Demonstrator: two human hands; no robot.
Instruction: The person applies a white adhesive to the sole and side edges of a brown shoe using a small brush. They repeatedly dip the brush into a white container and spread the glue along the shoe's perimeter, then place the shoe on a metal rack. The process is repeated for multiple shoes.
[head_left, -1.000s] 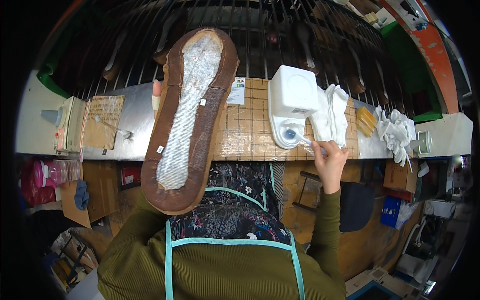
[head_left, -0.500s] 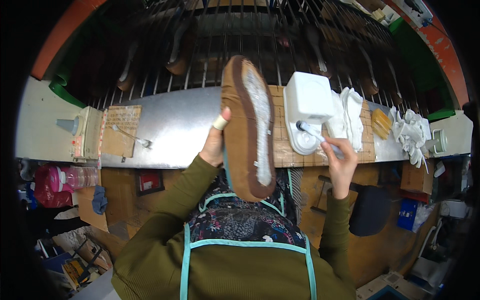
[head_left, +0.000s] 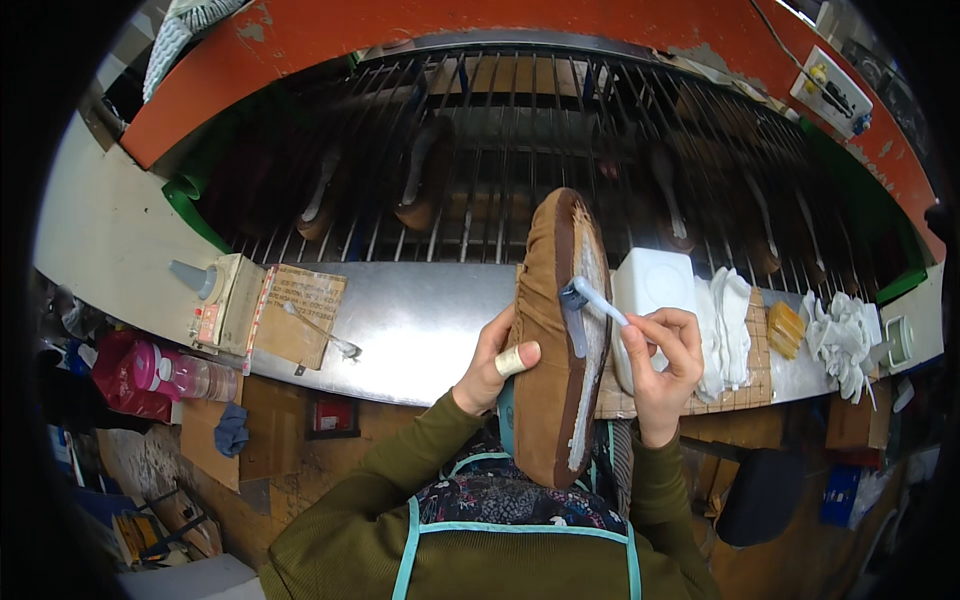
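A brown suede shoe [head_left: 541, 375] stands tilted in front of me, its underside turned to the right. A dark brown band edges that underside, with a whitish strip along the middle. My left hand [head_left: 490, 368] grips the shoe from its left side; tape wraps the thumb, which presses on the suede. Between thumb and fingers, my right hand [head_left: 663, 368] pinches a pale-handled brush [head_left: 600, 302]. The brush head meets the dark band, and a pale wet-looking streak [head_left: 578, 338] runs below it. Behind the right hand stands a white plastic container [head_left: 655, 280], partly hidden by the shoe.
White gloves [head_left: 724, 330] and a yellowish block [head_left: 784, 330] lie right of the container. On the metal bench [head_left: 430, 310], a small brush [head_left: 325, 333] rests over cardboard [head_left: 306, 290] at left. Beyond, a rack of metal bars [head_left: 490, 150] carries several shoes. A dark stool [head_left: 765, 495] stands below right.
The brush has come from the white container over to the shoe's underside, where a pale streak now shows. The shoe has turned more edge-on. The whole view has shifted toward the rack.
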